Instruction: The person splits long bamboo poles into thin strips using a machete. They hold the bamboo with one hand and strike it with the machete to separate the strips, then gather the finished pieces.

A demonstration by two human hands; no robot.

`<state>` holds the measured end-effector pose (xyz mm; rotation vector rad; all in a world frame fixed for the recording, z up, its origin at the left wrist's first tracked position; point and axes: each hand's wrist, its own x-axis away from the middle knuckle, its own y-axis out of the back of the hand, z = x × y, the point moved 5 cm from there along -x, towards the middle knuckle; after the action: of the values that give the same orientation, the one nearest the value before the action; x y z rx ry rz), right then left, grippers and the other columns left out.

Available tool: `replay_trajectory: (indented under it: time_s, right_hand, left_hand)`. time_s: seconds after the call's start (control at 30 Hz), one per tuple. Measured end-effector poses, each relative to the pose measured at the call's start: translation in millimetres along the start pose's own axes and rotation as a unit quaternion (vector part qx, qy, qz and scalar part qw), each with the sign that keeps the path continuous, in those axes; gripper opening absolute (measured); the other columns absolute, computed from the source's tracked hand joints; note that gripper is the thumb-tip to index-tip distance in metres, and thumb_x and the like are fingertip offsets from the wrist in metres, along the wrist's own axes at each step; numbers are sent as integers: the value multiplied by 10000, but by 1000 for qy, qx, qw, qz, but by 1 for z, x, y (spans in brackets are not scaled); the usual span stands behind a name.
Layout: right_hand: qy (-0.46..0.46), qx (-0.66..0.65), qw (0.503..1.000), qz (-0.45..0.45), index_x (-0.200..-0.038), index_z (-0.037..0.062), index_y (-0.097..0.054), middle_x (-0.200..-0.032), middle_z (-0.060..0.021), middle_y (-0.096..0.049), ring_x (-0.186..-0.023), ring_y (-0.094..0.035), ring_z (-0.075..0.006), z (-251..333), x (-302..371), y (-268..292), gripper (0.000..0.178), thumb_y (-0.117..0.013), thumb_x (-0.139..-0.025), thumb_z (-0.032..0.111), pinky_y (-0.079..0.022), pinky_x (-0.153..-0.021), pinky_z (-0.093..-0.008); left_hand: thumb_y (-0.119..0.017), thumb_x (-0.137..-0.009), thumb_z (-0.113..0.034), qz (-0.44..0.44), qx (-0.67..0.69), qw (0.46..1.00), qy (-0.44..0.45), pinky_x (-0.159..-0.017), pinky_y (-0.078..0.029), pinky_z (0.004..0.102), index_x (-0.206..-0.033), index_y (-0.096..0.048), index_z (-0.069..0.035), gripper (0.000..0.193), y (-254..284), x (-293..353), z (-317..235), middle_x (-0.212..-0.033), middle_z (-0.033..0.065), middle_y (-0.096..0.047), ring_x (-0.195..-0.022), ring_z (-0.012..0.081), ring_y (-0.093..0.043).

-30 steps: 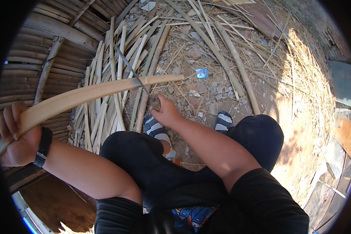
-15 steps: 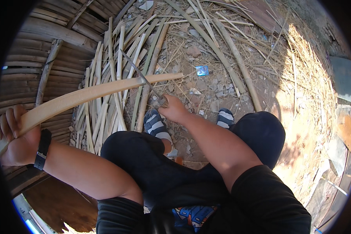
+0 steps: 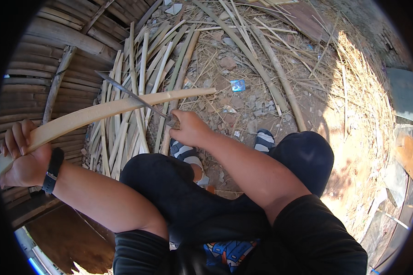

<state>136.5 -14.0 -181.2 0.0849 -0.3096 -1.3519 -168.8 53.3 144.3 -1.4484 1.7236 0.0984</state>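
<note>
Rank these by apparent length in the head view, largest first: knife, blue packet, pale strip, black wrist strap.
1. Pale strip
2. Knife
3. Black wrist strap
4. Blue packet

The wrist strap looks nearer the camera than the packet, so their true size order is unsure.

This looks like an outdoor work yard: a bamboo slat wall [image 3: 25,96], dirt ground [image 3: 314,110] with straw [image 3: 360,68] on it, and heaped split bamboo strips [image 3: 144,59].
</note>
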Motion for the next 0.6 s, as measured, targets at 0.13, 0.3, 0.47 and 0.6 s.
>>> replay_trajectory:
  time_s: [0.13,0.3,0.47,0.6]
  right_hand:
    - [-101,28,994,10,-1086,-32,-630,-945,-276,-675,-933,-664,-404,-58,3,13,429,-689,-730,202,-524,-845,-443]
    - [-62,29,997,-24,-1093,-34,-623,-863,-231,-680,-847,-672,-366,-32,-2,10,429,-687,-731,188,-518,-789,-426]
    - [19,41,998,40,-1104,-31,-609,-899,-264,-672,-887,-661,-406,49,7,-4,434,-675,-738,192,-516,-803,-454]
    - [-100,88,989,-59,-1047,-51,-618,-896,-270,-674,-905,-662,-418,-59,-6,22,391,-688,-749,192,-525,-819,-465]
  left_hand:
    - [-334,-658,-979,2,8,1000,14,-475,-272,253,-721,-451,-143,846,2,3,2,-567,-25,-394,-454,107,-343]
    - [-311,-647,-989,-22,10,1000,8,-477,-274,252,-726,-456,-145,860,8,-1,7,-564,-28,-392,-452,102,-343]
    - [-279,-659,-989,13,14,1000,1,-481,-275,254,-735,-458,-147,864,-6,3,2,-563,-39,-395,-448,99,-337]
    - [-260,-672,-986,14,-8,1000,8,-482,-276,250,-730,-465,-152,860,-13,1,3,-556,-45,-401,-451,95,-345]
